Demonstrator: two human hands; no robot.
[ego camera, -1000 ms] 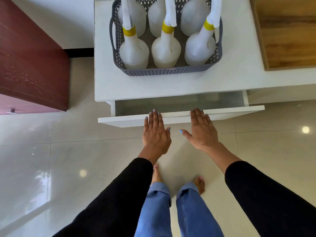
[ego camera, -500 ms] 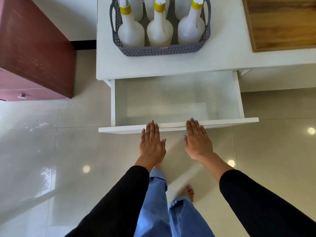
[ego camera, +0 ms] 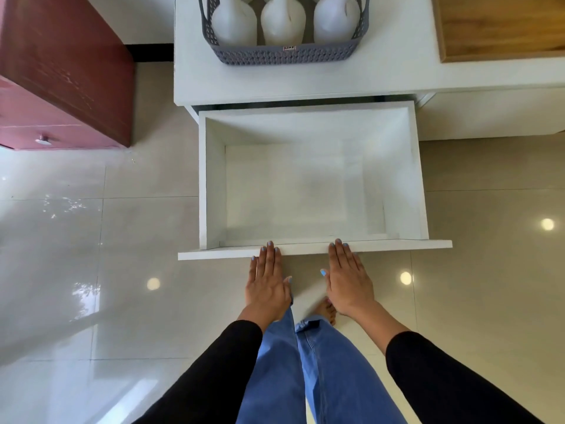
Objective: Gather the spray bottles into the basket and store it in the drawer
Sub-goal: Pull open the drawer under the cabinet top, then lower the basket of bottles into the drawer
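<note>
The white drawer (ego camera: 308, 179) stands pulled far out from under the white table (ego camera: 305, 81). Both hands lie flat, fingers straight and together, fingertips on the top edge of its front panel — the left hand (ego camera: 266, 283) beside the right hand (ego camera: 348, 280). The grey basket (ego camera: 287, 53) sits on the table, holding the white spray bottles (ego camera: 282, 22) upright — only their bodies in view.
</note>
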